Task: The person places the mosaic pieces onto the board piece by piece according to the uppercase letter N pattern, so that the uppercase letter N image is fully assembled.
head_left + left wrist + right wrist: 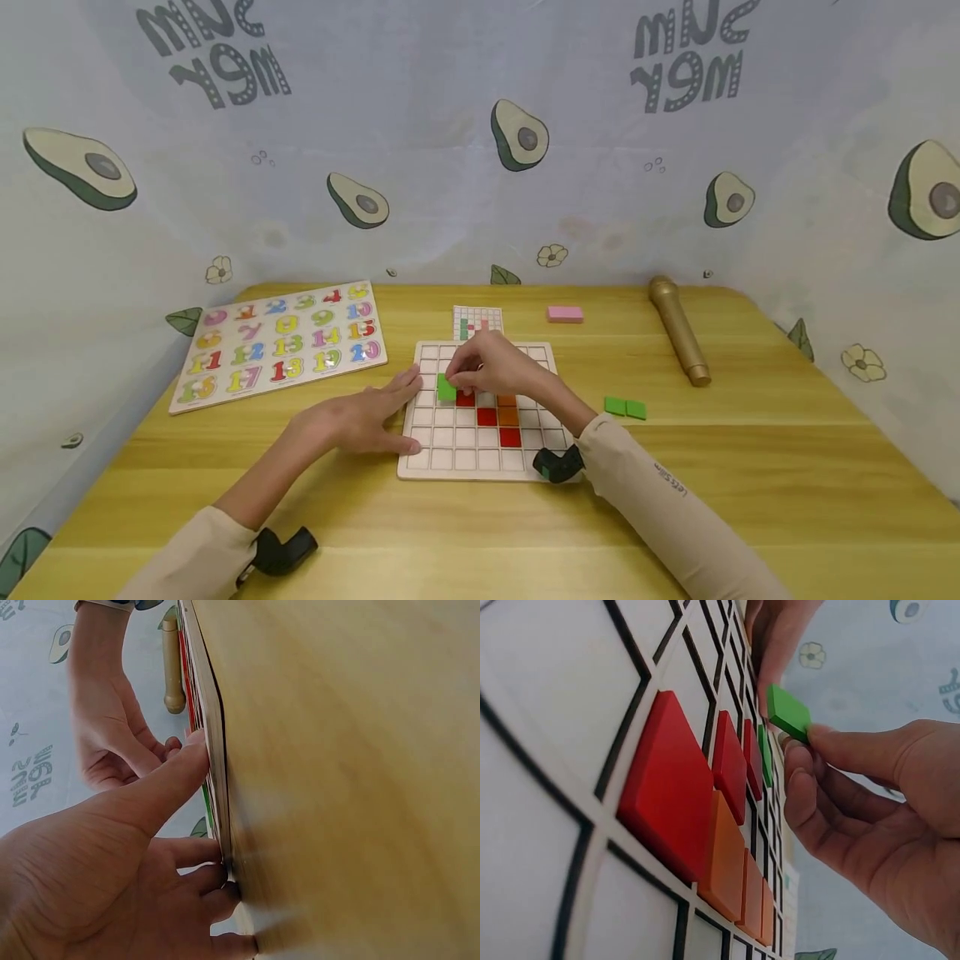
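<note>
A white grid board [442, 437] lies on the table with red tiles [510, 437] and orange tiles [507, 415] set in its squares. Above it, my right hand [491, 364] pinches a green tile [787, 712] between thumb and fingers, tilted clear of the grid. Another green tile [765, 754] lies in a square just beyond the red ones, seen in the right wrist view. My left hand [367, 417] rests against the board's left edge, fingers extended, its thumb [176, 780] on the rim.
Two loose green tiles [626, 407] lie right of the board. Behind it are a small printed grid card [491, 315] and a pink block [565, 314]. A gold microphone [678, 329] lies at the back right, a number puzzle board [277, 342] at the back left.
</note>
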Motion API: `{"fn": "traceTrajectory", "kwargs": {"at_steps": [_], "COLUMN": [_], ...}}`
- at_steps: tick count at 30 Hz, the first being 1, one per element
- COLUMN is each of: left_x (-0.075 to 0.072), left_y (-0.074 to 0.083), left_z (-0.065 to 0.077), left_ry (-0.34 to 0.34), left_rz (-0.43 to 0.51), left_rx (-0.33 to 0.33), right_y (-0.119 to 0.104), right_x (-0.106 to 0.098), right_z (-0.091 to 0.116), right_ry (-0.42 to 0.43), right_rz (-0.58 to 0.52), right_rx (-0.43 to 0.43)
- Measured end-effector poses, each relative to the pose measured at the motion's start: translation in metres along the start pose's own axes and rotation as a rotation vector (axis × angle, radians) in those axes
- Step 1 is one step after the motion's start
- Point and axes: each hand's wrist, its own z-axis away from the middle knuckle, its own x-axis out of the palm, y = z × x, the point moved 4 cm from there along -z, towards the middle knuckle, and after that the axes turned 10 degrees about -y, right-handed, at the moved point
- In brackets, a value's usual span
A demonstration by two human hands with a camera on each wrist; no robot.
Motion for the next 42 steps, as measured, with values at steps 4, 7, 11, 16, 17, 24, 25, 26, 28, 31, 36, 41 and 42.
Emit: {"fn": "traceTrajectory", "kwargs": {"at_steps": [4, 7, 11, 16, 17, 24, 25, 26, 28, 31, 36, 41, 42], "left_x": [-0.005, -0.007, -0.007, 0.001, 0.003, 0.005, 0.005, 0.003, -0.001, -0.005, -0.006, -0.006, -0.006], "left_y": [0.019, 0.029, 0.027, -0.003, -0.01, -0.015, -0.012, -0.007, 0.005, 0.021, 0.029, 0.027, 0.027], "left_z": [0.009, 0.012, 0.01, -0.006, -0.01, -0.014, -0.011, -0.008, 0.0, 0.01, 0.013, 0.013, 0.012], "left_ry": [-0.006, -0.007, -0.011, -0.002, 0.002, 0.002, 0.001, -0.002, -0.006, -0.008, -0.012, -0.005, -0.005], "left_rz": [0.009, 0.005, 0.006, -0.002, -0.017, 0.01, 0.007, 0.007, 0.018, 0.03, 0.03, 0.035, 0.038], "left_rx": [-0.013, -0.032, -0.035, -0.012, -0.006, 0.027, 0.026, 0.019, 0.006, -0.013, -0.04, -0.042, -0.039], "right_y": [0.0, 0.001, 0.002, 0.001, 0.0, 0.0, 0.0, 0.0, -0.001, -0.001, -0.002, -0.004, -0.004], "right_x": [0.0, 0.001, 0.003, 0.008, 0.008, 0.012, 0.012, 0.012, 0.012, 0.011, 0.013, 0.011, 0.01], "right_z": [0.002, 0.001, 0.0, -0.002, -0.002, -0.004, -0.004, -0.005, -0.005, -0.005, -0.003, -0.003, -0.003], "right_ry": [0.012, 0.014, 0.018, 0.013, 0.012, 0.005, 0.007, 0.012, 0.021, 0.03, 0.017, 0.009, 0.01], "right_rz": [0.012, 0.02, 0.024, 0.053, 0.058, 0.088, 0.099, 0.107, 0.124, 0.15, 0.157, 0.193, 0.194], "right_rx": [0.009, 0.005, 0.007, 0.007, 0.006, 0.015, 0.01, 0.006, 0.001, 0.006, 0.007, -0.026, -0.025]}}
